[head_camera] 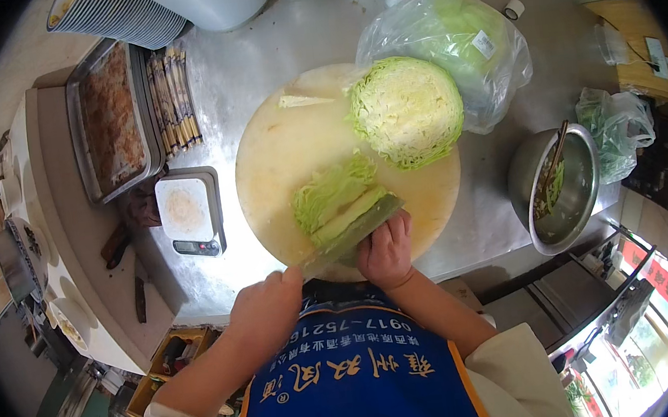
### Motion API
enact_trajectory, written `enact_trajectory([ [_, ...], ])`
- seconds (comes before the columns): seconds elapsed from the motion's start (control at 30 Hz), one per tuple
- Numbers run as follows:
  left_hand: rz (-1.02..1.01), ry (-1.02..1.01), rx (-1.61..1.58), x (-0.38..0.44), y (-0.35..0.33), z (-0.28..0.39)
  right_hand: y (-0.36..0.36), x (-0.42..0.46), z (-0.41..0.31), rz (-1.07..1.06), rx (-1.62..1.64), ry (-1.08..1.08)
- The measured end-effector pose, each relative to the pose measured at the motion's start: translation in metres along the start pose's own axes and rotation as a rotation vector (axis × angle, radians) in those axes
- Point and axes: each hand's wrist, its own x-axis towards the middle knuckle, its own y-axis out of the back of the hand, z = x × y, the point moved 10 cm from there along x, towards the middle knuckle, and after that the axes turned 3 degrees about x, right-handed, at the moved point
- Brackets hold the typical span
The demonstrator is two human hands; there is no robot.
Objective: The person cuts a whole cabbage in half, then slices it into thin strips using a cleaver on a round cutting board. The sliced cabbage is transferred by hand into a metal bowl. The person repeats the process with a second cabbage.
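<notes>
My left hand [267, 302] is closed around the handle end of a broad kitchen knife [360, 230], whose blade slants up to the right across a piece of green cabbage [336, 199]. Close to the blade's far end, my right hand [386, 248] has its fingers curled against the near side of the cabbage; the blade partly hides the fingertips. Both rest over a round, pale chopping board [268, 154]. A large cut cabbage [409, 111] lies cut face up at the board's upper right. A thin pale cabbage scrap [304, 100] lies near the board's top edge.
Left of the board are a digital scale [184, 208], wrapped chopsticks [173, 103] and a stained metal tray [111, 118]. A plastic bag [475, 44] holding green produce touches the cut cabbage. A steel bowl [567, 186] with chopsticks stands right. Stacked dishes [116, 18] and white containers line the back.
</notes>
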Motion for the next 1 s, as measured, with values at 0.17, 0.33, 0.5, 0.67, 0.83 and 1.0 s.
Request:
enact_trajectory([
  [0.17,0.096,-0.053,-0.045,0.062,-0.035,-0.004,0.002,-0.002,-0.001,0.011,0.059,-0.014],
  [0.33,0.131,-0.034,-0.069,0.055,-0.029,-0.004,0.008,0.004,0.003,-0.018,0.071,-0.017],
  [0.5,0.039,0.007,-0.028,-0.009,0.0,0.004,0.007,-0.014,0.007,-0.002,0.017,-0.036],
  [0.67,-0.035,0.014,0.051,-0.039,0.006,0.009,0.003,-0.019,0.001,-0.01,0.032,0.044],
  [0.83,-0.007,-0.042,0.068,-0.028,-0.001,0.009,0.002,-0.017,0.003,-0.028,0.018,0.018],
  [1.0,0.023,-0.012,0.04,0.028,-0.025,0.013,0.004,-0.016,0.004,0.015,0.056,0.0],
])
